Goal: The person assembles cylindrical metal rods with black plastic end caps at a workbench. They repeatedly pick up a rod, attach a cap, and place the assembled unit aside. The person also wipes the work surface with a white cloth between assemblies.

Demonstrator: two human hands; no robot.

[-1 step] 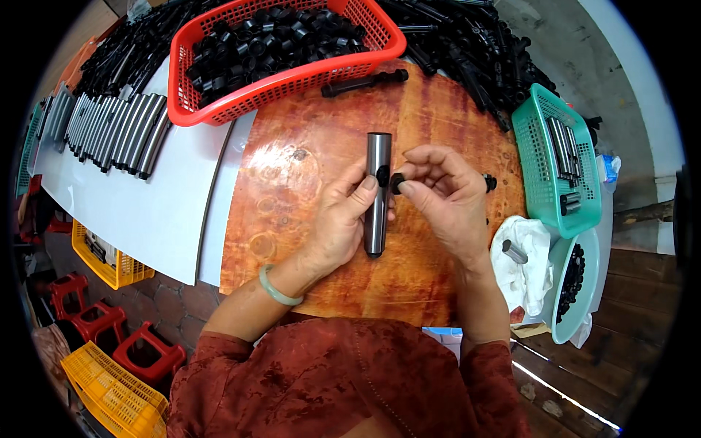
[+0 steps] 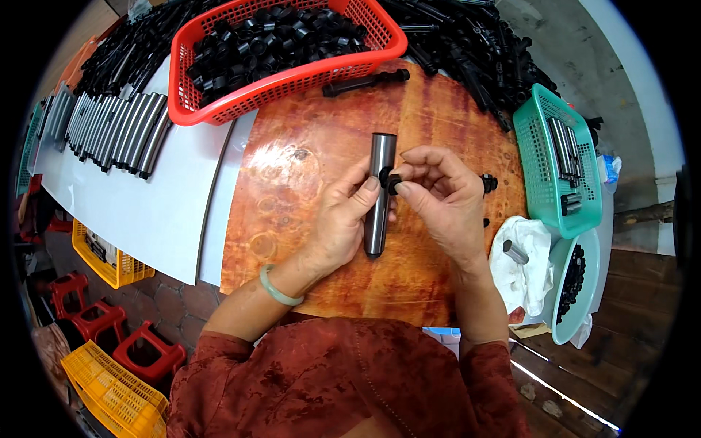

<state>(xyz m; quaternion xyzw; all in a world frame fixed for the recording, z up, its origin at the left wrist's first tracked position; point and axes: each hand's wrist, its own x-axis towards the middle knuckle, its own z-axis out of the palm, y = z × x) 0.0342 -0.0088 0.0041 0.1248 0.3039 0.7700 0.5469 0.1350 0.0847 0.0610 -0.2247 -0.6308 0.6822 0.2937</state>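
Observation:
My left hand (image 2: 343, 212) is closed around a silver metal tube (image 2: 378, 219) with dark ends, holding it nearly upright over the brown wooden board (image 2: 292, 285). A dark opening shows in the side of the tube, just beside my left thumb. Between the thumb and fingers of my right hand (image 2: 442, 197) is a small round black cap (image 2: 394, 184). That piece sits right against the tube's side by the opening; whether it has entered cannot be made out. Small black parts (image 2: 488, 182) lie on the board past my right hand.
A red basket (image 2: 292, 80) of black rings stands at the back, a black rod (image 2: 365, 82) before it. Metal tubes (image 2: 120, 131) line the left. On the right are a green basket (image 2: 537, 175), a white cloth (image 2: 522, 277) with a short cylinder, and a pale bowl (image 2: 561, 321).
The tube's top has tipped slightly to the right. My right hand has brought the black cap a little closer, against the tube's side.

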